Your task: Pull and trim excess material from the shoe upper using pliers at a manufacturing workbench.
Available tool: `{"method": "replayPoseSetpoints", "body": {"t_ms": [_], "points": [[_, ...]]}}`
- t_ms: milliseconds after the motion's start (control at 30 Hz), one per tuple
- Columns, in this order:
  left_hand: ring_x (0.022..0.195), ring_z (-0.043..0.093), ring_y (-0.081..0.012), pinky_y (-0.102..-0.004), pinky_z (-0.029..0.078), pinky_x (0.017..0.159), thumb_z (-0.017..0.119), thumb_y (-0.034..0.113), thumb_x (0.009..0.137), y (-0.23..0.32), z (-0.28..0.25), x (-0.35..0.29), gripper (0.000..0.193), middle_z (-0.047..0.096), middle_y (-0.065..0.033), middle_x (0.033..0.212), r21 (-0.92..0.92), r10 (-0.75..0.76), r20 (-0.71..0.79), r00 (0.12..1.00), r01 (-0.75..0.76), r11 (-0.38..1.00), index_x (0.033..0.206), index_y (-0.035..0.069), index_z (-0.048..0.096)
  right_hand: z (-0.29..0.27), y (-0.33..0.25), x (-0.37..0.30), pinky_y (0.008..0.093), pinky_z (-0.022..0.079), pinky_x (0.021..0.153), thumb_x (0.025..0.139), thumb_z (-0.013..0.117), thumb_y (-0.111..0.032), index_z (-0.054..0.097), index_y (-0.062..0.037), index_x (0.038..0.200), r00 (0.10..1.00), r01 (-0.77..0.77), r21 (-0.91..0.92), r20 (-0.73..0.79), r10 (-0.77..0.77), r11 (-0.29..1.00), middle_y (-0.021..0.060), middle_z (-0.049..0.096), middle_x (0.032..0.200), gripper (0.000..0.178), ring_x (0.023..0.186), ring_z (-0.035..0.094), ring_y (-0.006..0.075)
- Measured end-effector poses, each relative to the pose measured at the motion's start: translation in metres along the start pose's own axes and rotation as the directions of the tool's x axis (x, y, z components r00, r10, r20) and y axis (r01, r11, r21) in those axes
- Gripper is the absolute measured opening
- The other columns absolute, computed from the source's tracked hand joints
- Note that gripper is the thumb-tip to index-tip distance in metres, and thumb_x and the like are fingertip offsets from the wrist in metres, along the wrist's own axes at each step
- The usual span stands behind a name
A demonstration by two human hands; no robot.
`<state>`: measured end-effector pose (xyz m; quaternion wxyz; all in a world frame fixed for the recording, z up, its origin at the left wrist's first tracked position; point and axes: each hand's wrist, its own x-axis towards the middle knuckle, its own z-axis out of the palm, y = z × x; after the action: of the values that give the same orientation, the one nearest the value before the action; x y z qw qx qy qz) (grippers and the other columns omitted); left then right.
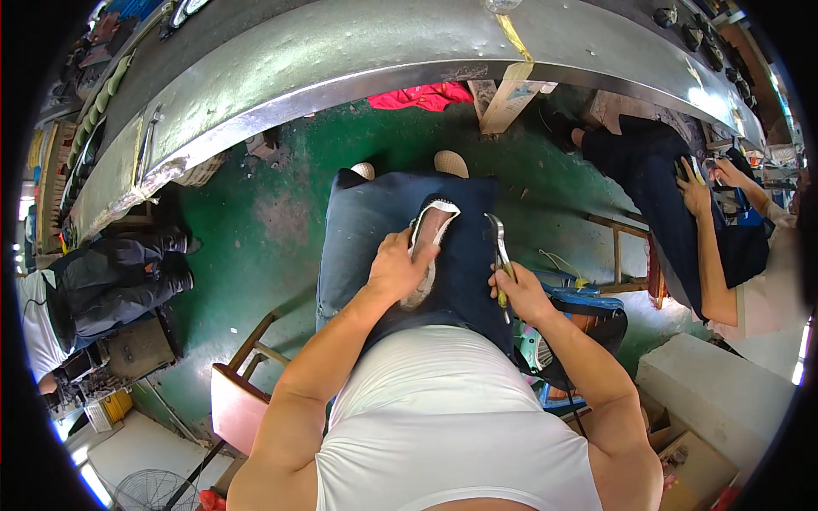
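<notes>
Left hand (399, 266) grips shoe piece (431, 228) on lap (362, 221); right hand (521, 295) grips pincers (499, 237), clear of it. I'd brace shoe piece firmly, white rim (443, 205) exposed.

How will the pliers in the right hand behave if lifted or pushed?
The pliers are probably stiff and heavy for their size, since their head looks metallic. Their long, curved shape suggests they would hardly roll if pushed.

clear gap between shoe (432, 226) and pliers (500, 240); ahead, the metal bench (341, 61) stands in the way.
</notes>
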<state>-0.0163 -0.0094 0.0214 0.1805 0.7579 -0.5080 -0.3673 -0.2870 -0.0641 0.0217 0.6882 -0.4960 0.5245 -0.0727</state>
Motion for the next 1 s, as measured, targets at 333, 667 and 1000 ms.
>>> {"method": "replayPoseSetpoints", "body": {"t_ms": [333, 667, 1000], "points": [[0.086, 0.069, -0.0356, -0.0406, 0.052, 0.080, 0.052, 0.016, 0.093, -0.040, -0.010, 0.006, 0.028, 0.069, -0.0240, 0.089, -0.220, -0.023, 0.192, 0.981, 0.066, 0.973, 0.108, -0.003, 0.066, 0.041, -0.035, 0.019, 0.0490, 0.049, 0.079, 0.099, 0.053, -0.032, 0.056, 0.0020, 0.112, 0.989, 0.146, -0.497, 0.084, -0.120, 0.855, 0.0259, 0.065, 0.090, 0.036, 0.090, 0.063, 0.0435], [0.115, 0.058, -0.0187, -0.0331, 0.048, 0.096, 0.063, -0.003, 0.075, -0.057, -0.022, 0.002, 0.076, 0.059, -0.0084, 0.128, -0.753, 0.266, 0.633, 0.727, 0.498, 0.430, 0.147, 0.006, 0.040, 0.011, -0.078, -0.009, 0.0497, 0.048, 0.088, 0.094, 0.057, -0.023, 0.054, 0.0035, 0.122, 0.953, 0.280, -0.711, 0.285, -0.099, 0.645, 0.0262, 0.065, 0.099, 0.039, 0.098, 0.063, 0.0445], [0.136, 0.042, -0.0212, -0.0333, 0.029, 0.116, 0.074, 0.000, 0.079, -0.046, 0.015, -0.033, 0.090, 0.047, -0.0125, 0.146, -0.580, 0.090, 0.349, 0.933, 0.139, 0.803, 0.154, 0.002, 0.025, 0.039, -0.100, -0.009, 0.0415, 0.049, 0.096, 0.085, 0.061, -0.009, 0.046, 0.0101, 0.135, 0.810, 0.522, -0.850, 0.520, -0.272, -0.068, 0.0249, 0.055, 0.124, 0.055, 0.122, 0.050, 0.0385]]}}
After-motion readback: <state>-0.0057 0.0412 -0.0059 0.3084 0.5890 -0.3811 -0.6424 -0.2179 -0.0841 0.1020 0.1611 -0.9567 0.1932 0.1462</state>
